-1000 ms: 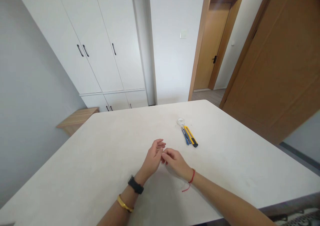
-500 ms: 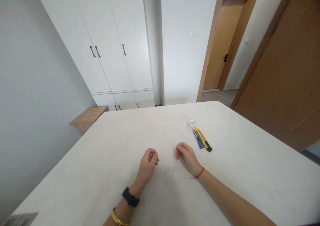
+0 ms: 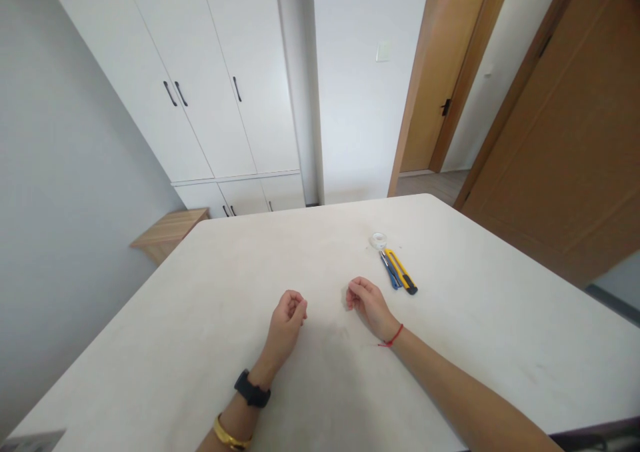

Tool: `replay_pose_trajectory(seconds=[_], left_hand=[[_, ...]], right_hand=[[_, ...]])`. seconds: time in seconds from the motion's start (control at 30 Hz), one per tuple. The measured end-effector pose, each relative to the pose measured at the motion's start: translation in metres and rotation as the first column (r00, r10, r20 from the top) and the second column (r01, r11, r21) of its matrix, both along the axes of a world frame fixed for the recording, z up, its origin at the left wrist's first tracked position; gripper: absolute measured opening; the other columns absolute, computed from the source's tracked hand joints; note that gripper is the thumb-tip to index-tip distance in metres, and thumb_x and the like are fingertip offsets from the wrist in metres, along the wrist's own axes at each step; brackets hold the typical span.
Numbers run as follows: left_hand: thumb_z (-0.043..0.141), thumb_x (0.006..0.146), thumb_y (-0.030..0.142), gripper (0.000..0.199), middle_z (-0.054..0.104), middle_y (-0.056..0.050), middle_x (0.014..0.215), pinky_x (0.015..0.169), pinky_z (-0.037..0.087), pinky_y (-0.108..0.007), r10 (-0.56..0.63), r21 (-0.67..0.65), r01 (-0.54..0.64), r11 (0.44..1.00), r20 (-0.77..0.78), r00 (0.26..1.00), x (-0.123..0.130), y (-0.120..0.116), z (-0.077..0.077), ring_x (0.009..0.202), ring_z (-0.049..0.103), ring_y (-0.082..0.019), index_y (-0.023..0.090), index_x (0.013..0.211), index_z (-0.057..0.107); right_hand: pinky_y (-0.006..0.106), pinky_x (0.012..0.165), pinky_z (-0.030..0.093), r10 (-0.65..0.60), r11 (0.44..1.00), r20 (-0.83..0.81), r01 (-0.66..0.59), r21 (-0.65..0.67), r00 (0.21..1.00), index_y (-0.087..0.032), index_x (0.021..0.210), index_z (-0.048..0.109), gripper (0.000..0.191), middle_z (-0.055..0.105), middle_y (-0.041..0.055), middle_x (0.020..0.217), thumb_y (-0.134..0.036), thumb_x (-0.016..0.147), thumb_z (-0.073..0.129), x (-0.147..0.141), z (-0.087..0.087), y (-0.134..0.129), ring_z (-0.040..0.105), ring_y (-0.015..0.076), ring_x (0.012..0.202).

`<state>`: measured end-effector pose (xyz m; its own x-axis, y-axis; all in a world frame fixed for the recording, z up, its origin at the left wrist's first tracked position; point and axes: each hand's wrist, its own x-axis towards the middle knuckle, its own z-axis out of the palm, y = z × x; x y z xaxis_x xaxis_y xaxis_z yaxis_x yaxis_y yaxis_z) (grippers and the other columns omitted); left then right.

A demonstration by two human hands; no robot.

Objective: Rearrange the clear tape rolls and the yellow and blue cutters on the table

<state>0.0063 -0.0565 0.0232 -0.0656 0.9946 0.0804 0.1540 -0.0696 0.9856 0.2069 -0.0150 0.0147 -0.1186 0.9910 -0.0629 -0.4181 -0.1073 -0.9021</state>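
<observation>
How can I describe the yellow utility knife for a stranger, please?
On the white table, look right of the right hand. Below a small roll of clear tape lie two tools; the yellow utility knife, with its black end, is the right one, beside the blue-handled tool.

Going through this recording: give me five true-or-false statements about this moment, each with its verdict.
1. The left hand has a black watch on its wrist. True.
2. The right hand grips the yellow knife. False: the knife lies on the table, apart from the hand.
3. A blue tool lies beside the yellow knife. True.
4. A roll of tape lies just beyond both tools. True.
5. The gold bangle is on the right wrist. False: it is on the left wrist; the right wrist has a red string.
</observation>
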Motion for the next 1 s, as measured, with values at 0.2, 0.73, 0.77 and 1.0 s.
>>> replay_pose_trajectory(seconds=[0.2, 0.73, 0.77, 1.0], left_hand=[[0.053, 0.082, 0.04, 0.02, 0.043, 0.007, 0.058, 0.052, 0.034, -0.022, 0.053, 0.061, -0.048, 0.997, -0.08, 0.995, -0.0049, 0.0006, 0.0001, 0.053, 0.044, -0.011, 0.022, 0.079, 0.047], [0.049, 0.085, 0.04, 0.019, 0.046, 0.005, 0.061, 0.055, 0.037, -0.024, 0.094, 0.156, -0.052, 0.986, -0.273, 0.957, -0.0083, -0.0028, 0.0014, 0.057, 0.046, -0.014, 0.022, 0.08, 0.048], [0.049, 0.085, 0.04, 0.019, 0.046, 0.005, 0.061, 0.055, 0.037, -0.024, 0.094, 0.156, -0.052, 0.986, -0.276, 0.956, -0.008, -0.003, 0.0016, 0.057, 0.046, -0.014, 0.022, 0.08, 0.049], [0.048, 0.087, 0.04, 0.019, 0.044, 0.006, 0.06, 0.053, 0.034, -0.023, 0.072, 0.142, -0.032, 0.989, -0.285, 0.956, -0.0081, -0.0036, 0.0013, 0.057, 0.044, -0.013, 0.022, 0.082, 0.048]], right_hand=[[0.026, 0.049, 0.037, -0.057, 0.997, 0.09, 0.051, 0.065, 0.994, -0.019, 0.06, 0.054, 0.033, 0.055, -0.0024, 0.051, -0.046, 0.07, 0.071, -0.0033, -0.0036, -0.0033, 0.047, 0.0112, 0.048], [0.026, 0.05, 0.035, -0.01, 0.997, 0.159, -0.003, 0.079, 0.987, -0.02, 0.063, 0.054, 0.026, 0.056, -0.0027, 0.051, -0.04, 0.072, 0.068, -0.0021, 0.0004, -0.0052, 0.047, 0.0111, 0.048], [0.026, 0.051, 0.035, -0.008, 0.997, 0.166, -0.006, 0.081, 0.986, -0.02, 0.063, 0.054, 0.026, 0.056, -0.0027, 0.051, -0.04, 0.072, 0.068, -0.0019, 0.0005, -0.0054, 0.047, 0.0112, 0.048], [0.027, 0.053, 0.038, 0.0, 0.997, 0.17, -0.012, 0.074, 0.985, -0.019, 0.064, 0.054, 0.024, 0.057, -0.0023, 0.052, -0.038, 0.071, 0.068, -0.0022, -0.0029, -0.0042, 0.049, 0.0116, 0.05]])
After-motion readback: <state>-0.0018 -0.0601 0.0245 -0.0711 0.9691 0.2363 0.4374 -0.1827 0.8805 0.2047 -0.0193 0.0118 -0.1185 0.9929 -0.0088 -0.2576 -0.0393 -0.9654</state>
